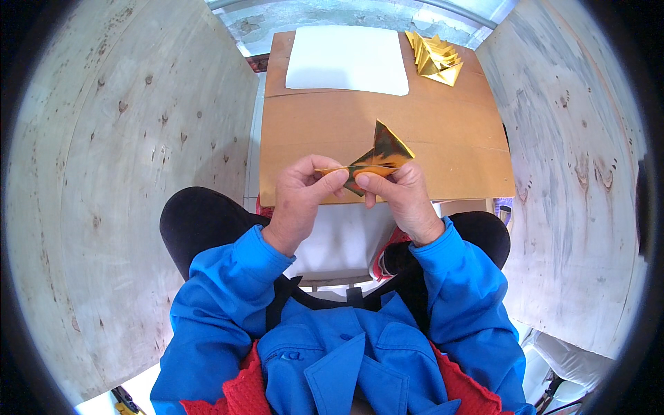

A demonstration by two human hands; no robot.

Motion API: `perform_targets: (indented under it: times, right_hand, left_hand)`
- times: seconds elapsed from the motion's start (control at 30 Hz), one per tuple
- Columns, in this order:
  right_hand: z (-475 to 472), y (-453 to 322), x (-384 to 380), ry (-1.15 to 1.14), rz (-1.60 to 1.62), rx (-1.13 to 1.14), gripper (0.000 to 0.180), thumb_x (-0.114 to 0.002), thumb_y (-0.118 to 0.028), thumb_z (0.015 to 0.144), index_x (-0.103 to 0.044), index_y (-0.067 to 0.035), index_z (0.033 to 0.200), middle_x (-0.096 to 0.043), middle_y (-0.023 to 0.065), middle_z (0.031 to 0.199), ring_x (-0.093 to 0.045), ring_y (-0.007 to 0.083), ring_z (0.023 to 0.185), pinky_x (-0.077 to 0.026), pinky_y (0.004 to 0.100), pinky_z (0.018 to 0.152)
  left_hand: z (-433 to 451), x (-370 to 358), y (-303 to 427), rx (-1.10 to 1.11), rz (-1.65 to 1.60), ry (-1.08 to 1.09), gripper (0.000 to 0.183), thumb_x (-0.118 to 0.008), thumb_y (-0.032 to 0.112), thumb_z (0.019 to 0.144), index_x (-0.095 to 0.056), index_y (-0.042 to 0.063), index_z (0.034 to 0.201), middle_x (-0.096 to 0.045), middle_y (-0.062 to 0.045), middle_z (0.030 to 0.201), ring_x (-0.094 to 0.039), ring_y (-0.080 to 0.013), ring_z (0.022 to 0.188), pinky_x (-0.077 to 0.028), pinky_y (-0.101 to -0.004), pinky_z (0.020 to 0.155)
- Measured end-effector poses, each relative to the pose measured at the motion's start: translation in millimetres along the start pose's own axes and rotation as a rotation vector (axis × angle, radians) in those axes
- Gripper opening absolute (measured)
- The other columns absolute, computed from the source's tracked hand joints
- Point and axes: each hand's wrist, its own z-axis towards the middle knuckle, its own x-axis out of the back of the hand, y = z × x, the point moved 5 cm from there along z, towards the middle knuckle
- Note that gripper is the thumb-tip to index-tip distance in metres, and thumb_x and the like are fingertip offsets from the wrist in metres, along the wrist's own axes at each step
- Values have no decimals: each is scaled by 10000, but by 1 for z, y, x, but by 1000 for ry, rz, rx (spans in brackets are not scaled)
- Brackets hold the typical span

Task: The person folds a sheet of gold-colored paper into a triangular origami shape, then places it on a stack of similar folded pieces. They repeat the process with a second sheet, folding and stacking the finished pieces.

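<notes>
Between my two hands is a partly folded piece of shiny gold paper (390, 145), above the near edge of the table. One pointed flap of it stands up toward the far side. My left hand (306, 189) pinches its left tip between thumb and fingers. At its right part, the thumb and fingers of my right hand (402, 192) grip the paper. Both thumbs lie close together near the middle fold. My fingers hide part of the lower folds.
A brown cardboard-topped table (332, 122) stands before me. White paper (347, 59) lies at its far side, with a nested stack of folded gold paper pieces (436, 59) at the far right. Wooden panels rise on the left (140, 155) and right (570, 155).
</notes>
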Motion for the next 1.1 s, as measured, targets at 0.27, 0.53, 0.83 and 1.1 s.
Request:
perform_targets:
  times: [0.27, 0.53, 0.83, 1.1]
  right_hand:
    - [-3, 0, 2, 11, -10, 82, 130, -753, -55, 947, -757, -15, 1070, -713, 23, 897, -627, 85, 736, -525, 241, 654]
    - [-4, -24, 1, -139, -258, 405, 171, -785, -8, 865, -793, -31, 1034, -709, 110, 1106, -678, 192, 1016, -560, 303, 877]
    - [-5, -31, 1, -225, -262, 405, 198, -813, -69, 850, -803, -46, 1046, -712, 127, 1135, -686, 220, 1062, -560, 316, 941]
    - [-3, -16, 2, -139, -48, 143, 116, -769, -56, 919, -773, -29, 1032, -729, 53, 927, -683, 131, 851, -554, 266, 781]
  left_hand:
    - [-7, -2, 17, -217, 188, -11, 66, -754, 22, 935, -715, 6, 985, -720, -62, 960, -655, -126, 865, -517, -264, 772]
    - [-19, -14, 54, -721, 566, -173, 129, -794, -37, 854, -727, 10, 954, -735, -131, 996, -695, -236, 862, -549, -326, 728]
    - [-26, -20, 71, -948, 766, -255, 211, -857, -2, 801, -755, 25, 983, -749, -101, 1009, -700, -241, 864, -565, -318, 731]
    - [-9, -8, 39, -539, 498, -160, 201, -829, 31, 856, -732, 13, 1031, -722, -95, 958, -680, -184, 842, -554, -296, 704]
